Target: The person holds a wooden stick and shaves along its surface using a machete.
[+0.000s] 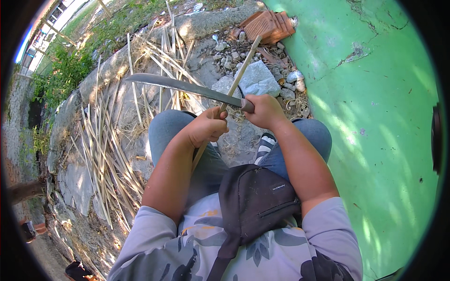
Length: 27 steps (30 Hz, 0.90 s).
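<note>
My right hand [266, 111] is closed round the handle of a machete [180, 85]. Its long blade points to the left, with the tip out over the strips on the ground. My left hand [207, 126] grips a bamboo strip [243, 69] that slants from between my knees up toward the far right. Close to the handle, just above my left fist, blade and strip cross and seem to touch. The lower part of the strip is partly hidden by my left hand and arm.
Many loose bamboo strips [105, 159] lie on the cracked ground at left. Beyond my knees are a pale stone block [258, 79], rubble and stacked orange clay tiles [268, 27]. A green painted floor [375, 140] spans the right. A black bag [255, 201] rests on my front.
</note>
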{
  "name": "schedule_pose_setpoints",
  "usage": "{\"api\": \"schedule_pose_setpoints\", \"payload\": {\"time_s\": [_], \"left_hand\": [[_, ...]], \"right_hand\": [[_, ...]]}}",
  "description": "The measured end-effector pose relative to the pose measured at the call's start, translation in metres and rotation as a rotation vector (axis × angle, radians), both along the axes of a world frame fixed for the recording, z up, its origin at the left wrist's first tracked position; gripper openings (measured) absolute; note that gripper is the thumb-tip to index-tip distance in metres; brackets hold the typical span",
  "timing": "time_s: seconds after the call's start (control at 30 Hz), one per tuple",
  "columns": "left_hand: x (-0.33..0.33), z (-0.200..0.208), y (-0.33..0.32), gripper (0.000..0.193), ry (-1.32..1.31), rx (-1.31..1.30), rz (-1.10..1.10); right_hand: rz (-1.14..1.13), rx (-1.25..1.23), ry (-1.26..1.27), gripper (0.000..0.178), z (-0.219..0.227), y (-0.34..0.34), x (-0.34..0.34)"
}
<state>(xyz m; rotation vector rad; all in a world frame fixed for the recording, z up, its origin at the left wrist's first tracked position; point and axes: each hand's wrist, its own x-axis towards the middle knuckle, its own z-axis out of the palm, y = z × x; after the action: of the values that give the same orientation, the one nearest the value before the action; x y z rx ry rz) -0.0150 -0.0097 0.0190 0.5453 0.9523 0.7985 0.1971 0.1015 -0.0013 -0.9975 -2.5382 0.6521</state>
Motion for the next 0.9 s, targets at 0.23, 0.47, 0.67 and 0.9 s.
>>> {"api": "schedule_pose_setpoints", "payload": {"time_s": [0.23,0.47,0.67,0.9], "left_hand": [[0.001,0.005,0.0,0.03,-0.062,0.002,0.001],[-0.002,0.001,0.0,0.032,-0.029,-0.011,0.016],[0.004,0.001,0.001,0.032,0.02,0.003,-0.001],[0.001,0.003,-0.003,0.032,-0.012,0.013,0.018]], "right_hand": [[0.0,-0.035,-0.035,0.022,0.008,-0.004,0.002],[0.001,-0.061,0.019,0.019,0.005,-0.002,-0.001],[0.001,-0.022,-0.025,0.018,0.002,0.005,0.004],[0.008,-0.045,-0.016,0.019,0.006,-0.001,0.001]]}}
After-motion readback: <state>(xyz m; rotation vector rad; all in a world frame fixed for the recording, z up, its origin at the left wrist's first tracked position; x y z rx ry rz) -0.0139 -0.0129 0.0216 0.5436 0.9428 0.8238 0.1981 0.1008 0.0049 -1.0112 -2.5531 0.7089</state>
